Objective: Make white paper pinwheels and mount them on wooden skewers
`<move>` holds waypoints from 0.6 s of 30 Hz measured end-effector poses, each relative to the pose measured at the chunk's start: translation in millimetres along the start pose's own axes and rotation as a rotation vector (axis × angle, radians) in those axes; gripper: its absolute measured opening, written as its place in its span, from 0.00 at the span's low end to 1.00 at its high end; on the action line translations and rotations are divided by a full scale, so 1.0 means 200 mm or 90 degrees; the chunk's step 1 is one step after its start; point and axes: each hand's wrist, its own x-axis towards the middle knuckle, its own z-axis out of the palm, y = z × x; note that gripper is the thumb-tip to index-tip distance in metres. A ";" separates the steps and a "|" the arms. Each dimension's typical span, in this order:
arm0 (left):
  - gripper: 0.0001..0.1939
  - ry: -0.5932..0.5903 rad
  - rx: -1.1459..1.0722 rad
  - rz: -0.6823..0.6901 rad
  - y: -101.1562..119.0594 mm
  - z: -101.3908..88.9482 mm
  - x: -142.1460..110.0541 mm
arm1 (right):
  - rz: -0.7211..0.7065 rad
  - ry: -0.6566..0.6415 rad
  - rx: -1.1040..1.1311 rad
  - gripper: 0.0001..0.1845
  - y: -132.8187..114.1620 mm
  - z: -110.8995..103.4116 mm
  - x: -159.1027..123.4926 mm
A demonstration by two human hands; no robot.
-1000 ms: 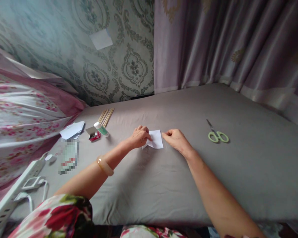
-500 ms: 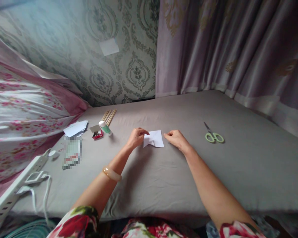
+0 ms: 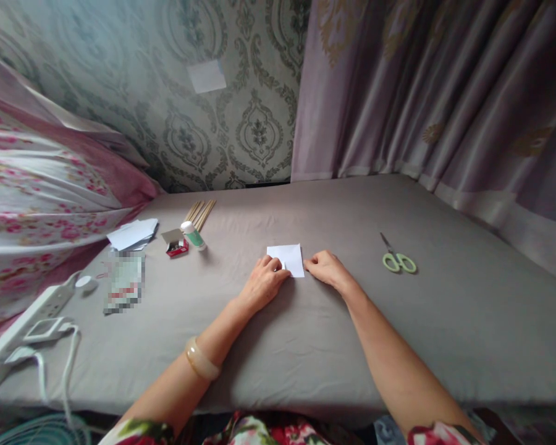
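A small white square of paper (image 3: 287, 254) lies on the grey cloth in front of me. My left hand (image 3: 265, 279) covers its near left part, fingers curled and pressed on the sheet; a bit of paper edge stands up beside the fingertips. Just off the right edge of the sheet is my right hand (image 3: 325, 269), thumb and fingers pinched together; anything between those fingertips is too small to make out. To the right lie scissors (image 3: 398, 262) with pale green handles, blades pointing away from me.
On the left are a glue stick (image 3: 193, 237), an open small red box (image 3: 176, 246), several wooden sticks (image 3: 201, 214), a stack of white paper (image 3: 133, 233) and a blurred packet (image 3: 126, 281). A white power strip (image 3: 23, 337) with cables runs along the left edge.
My left hand has come down and toward me onto the near left part of the paper. A raised fold there now lies under its fingers. My right hand has shifted slightly.
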 end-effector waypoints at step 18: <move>0.15 0.076 -0.068 -0.052 -0.20 -0.02 -0.09 | -0.324 0.012 -0.040 0.11 -0.09 0.03 -0.11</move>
